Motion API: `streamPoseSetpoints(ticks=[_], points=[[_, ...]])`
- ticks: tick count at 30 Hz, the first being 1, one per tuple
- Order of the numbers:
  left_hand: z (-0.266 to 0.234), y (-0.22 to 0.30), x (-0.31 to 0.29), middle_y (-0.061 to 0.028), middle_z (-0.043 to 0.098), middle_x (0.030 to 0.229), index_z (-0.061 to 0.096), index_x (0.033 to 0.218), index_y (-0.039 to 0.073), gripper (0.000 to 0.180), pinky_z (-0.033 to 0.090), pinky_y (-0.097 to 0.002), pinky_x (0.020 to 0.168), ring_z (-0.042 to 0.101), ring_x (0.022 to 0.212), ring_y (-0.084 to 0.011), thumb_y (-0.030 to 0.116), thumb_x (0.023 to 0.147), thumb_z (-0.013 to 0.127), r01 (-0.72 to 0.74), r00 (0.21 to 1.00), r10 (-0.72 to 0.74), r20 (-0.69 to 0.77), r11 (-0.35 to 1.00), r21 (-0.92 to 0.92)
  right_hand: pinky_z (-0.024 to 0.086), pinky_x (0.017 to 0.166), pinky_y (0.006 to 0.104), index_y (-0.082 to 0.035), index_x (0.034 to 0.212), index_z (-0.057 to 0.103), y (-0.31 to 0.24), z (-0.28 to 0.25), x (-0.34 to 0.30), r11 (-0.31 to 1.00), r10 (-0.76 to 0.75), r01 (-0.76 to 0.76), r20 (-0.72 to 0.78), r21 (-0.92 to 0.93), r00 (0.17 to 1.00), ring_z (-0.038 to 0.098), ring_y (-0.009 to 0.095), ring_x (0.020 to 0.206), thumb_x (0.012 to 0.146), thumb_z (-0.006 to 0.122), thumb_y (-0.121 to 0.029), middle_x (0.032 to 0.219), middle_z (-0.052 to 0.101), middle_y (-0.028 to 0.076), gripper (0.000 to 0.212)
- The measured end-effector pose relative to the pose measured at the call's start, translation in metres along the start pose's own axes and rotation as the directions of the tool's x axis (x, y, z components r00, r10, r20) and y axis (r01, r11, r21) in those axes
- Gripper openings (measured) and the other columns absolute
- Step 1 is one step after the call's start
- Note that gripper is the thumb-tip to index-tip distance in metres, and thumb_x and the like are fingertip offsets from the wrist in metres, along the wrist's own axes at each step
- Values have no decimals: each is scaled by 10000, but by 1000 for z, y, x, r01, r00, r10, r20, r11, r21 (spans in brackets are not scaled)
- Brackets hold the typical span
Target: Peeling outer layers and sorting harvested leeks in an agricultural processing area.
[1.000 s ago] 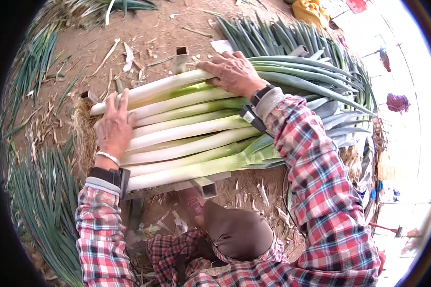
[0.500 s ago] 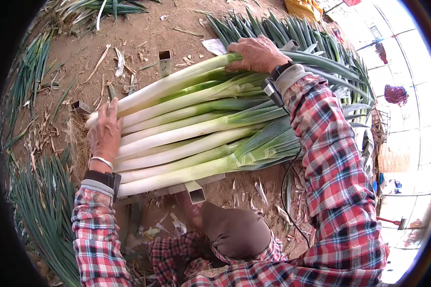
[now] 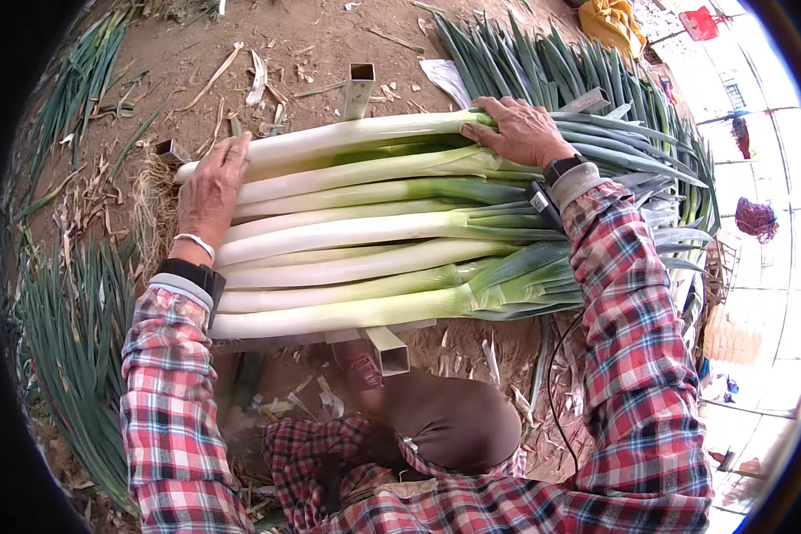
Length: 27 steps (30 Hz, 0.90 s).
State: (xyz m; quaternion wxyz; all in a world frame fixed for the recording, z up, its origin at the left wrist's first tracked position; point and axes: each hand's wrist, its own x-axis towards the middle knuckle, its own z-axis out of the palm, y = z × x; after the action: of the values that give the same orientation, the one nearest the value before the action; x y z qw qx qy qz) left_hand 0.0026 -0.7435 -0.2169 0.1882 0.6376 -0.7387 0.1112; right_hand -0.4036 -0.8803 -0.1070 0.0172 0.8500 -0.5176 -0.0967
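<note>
A row of thick leeks (image 3: 338,227) lies side by side on a low metal frame, white ends to the left and green leaves to the right. My left hand (image 3: 212,196) is wrapped over the white end of the farthest leek (image 3: 347,135), its palm across the ends of the neighbouring ones. Further right, my right hand (image 3: 525,133) grips that same leek where the white turns green, thumb on the near side. Roots show just left of my left hand. Both palms are hidden.
Square metal posts (image 3: 359,92) stick up at the frame's far side, and a square tube end (image 3: 392,356) juts out near my knee (image 3: 454,423). More leeks with dark leaves (image 3: 71,356) lie on the left. A black cable (image 3: 556,392) hangs below my right arm. Dry peelings litter the soil.
The view has shifted and turned slightly, so the leeks lie more level. Both hands keep their hold on the farthest leek, which now sits closer against the row.
</note>
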Motion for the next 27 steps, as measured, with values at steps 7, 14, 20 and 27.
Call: streamPoseSetpoints(ticks=[7,14,20,27], points=[[-10,-9,4,-115,658,1190,572,1316,98,374,563,-385,853,668,1017,-305,117,942,557,-46,996,51,76,997,-68,318,1087,505,-147,1441,445,1,0,3,999,16,-15,51,-32,999,507,366,1256,909,404,-737,1324,554,180,795],[-11,-11,1,-121,660,1160,583,1291,93,389,559,-414,843,670,995,-323,84,903,598,11,981,4,193,997,-80,286,1120,524,-178,1490,375,10,-5,9,999,-35,33,197,11,980,436,340,1343,931,369,-717,1416,492,165,777],[-14,-17,1,-93,640,1104,576,1288,125,365,575,-398,769,681,920,-311,104,923,565,-51,986,57,154,998,-43,316,1087,506,-194,1471,401,-6,-15,1,999,26,-18,229,-39,973,451,335,1312,961,405,-647,1370,516,149,682],[-10,-26,5,-98,631,1087,575,1281,140,349,570,-407,747,677,893,-321,163,933,575,-80,979,80,188,997,-11,305,1077,489,-172,1433,445,-4,-10,3,998,-44,49,153,-27,987,467,321,1281,966,418,-639,1354,533,122,661]])
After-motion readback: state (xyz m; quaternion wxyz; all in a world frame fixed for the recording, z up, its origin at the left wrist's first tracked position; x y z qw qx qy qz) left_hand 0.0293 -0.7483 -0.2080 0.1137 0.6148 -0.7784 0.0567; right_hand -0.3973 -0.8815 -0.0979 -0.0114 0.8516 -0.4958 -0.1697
